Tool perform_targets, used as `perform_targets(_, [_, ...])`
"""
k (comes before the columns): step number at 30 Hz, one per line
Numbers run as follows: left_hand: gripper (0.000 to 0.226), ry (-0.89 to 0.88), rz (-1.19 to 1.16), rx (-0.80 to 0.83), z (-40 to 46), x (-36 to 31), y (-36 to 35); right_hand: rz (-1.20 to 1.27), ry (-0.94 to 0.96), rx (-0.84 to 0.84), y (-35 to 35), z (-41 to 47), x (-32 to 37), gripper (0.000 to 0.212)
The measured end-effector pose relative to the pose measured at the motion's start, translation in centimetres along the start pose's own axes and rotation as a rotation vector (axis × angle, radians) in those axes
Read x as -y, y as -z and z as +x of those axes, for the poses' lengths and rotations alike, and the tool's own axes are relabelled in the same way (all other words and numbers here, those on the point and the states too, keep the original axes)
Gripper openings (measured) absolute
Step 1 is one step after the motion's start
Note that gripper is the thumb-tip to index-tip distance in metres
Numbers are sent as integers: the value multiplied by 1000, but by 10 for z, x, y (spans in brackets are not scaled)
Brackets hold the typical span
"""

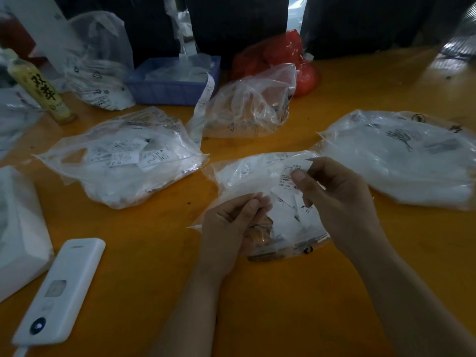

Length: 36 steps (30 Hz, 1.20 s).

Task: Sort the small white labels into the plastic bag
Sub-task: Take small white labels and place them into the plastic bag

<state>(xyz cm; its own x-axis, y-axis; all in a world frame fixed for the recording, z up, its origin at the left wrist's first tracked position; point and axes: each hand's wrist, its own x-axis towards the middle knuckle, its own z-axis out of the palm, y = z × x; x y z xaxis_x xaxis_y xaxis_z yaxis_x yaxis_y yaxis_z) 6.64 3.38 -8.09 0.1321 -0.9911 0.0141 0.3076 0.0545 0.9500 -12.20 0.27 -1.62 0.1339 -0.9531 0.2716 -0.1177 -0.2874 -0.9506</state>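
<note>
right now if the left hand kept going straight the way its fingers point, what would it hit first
Probably the loose white labels inside the plastic bag, just past the left hand; depth is unclear.

Orange tabletop (296, 305), smooth, a few dark specks. Lying on it: four clear plastic bags of small white labels — one at centre (270, 202), one left of centre (123, 161), one at right (401, 158), one crumpled further back (252, 104); behind those a blue basket (172, 83), a red bag (291, 60) and another clear printed bag (100, 63). At the left, a yellow bottle (38, 86) stands upright, a white box (20, 228) sits at the edge, and a white handheld device (61, 289) lies flat near the front.
</note>
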Motion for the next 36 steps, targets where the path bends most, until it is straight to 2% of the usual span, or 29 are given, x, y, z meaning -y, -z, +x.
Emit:
perform_targets(9, [27,3,87,21,0,0,-1,55,4,-2,-15,-2,-28,4])
perform_targets(22, [28,-28,186,-4,0,3,1,-145,-56,-3,-15,-3,-37,6])
perform_targets(29, [25,-9,106,7,0,3,0,-36,6,-66,-15,-4,-33,6])
perform_targets(36, [27,-7,191,6,0,3,0,-3,1,-44,-21,-4,-32,10])
